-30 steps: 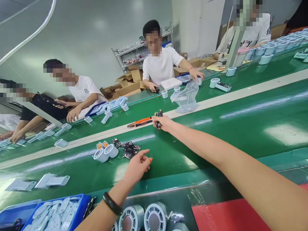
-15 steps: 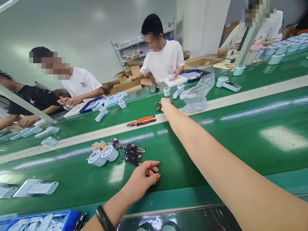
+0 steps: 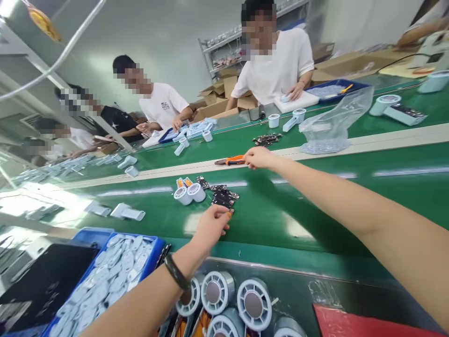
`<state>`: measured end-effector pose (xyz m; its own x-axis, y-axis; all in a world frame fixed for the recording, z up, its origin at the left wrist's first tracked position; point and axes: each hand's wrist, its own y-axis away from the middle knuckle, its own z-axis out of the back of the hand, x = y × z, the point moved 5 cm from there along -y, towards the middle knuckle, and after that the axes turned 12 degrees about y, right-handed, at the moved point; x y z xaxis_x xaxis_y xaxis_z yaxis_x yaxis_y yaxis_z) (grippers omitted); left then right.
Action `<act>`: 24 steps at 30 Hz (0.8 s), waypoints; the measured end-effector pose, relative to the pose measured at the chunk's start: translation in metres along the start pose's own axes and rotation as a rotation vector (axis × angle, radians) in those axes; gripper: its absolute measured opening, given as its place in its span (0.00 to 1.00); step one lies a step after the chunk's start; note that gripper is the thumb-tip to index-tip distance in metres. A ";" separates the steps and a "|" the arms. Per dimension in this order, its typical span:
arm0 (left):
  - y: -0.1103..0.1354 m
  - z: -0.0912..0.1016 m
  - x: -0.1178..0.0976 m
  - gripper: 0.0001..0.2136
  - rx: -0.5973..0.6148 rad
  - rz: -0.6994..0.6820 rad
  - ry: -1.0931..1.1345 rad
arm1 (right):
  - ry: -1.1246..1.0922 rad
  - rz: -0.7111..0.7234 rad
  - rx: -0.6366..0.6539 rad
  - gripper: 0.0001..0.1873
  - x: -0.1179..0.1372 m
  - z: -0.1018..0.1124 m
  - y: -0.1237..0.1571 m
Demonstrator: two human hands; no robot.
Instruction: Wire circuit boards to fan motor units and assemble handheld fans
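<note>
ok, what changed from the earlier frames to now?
Right hand carried circuit boards over the pale strip, let them go beyond it, then drew back to the orange-handled pliers; any grip is unclear. Left hand moved in to the nearer circuit boards. Pliers and clear plastic bag stayed put.

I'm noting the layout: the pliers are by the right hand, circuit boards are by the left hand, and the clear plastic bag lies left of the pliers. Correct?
Not quite: the head view shows the clear plastic bag to the right of the pliers. As you say, the pliers are by the right hand and circuit boards are by the left hand.
</note>
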<state>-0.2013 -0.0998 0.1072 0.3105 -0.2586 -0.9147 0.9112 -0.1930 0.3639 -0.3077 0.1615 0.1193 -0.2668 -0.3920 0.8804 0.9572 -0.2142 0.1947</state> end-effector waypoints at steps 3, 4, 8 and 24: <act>-0.001 0.017 0.002 0.15 -0.202 0.045 0.053 | 0.313 0.153 0.125 0.06 0.035 -0.066 0.013; -0.001 0.018 0.004 0.16 -0.231 0.070 0.067 | 0.393 0.195 0.136 0.06 0.047 -0.086 0.015; -0.005 0.014 0.007 0.21 -0.226 0.149 0.108 | 0.625 0.252 0.111 0.16 0.084 -0.145 0.006; -0.007 0.015 0.008 0.26 -0.068 0.218 0.263 | 0.893 0.263 0.225 0.12 0.084 -0.159 -0.039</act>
<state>-0.2095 -0.1143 0.0997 0.5510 -0.0320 -0.8339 0.8289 -0.0947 0.5513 -0.3855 -0.0052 0.1170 0.0620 -0.9607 0.2707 0.9729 0.1187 0.1983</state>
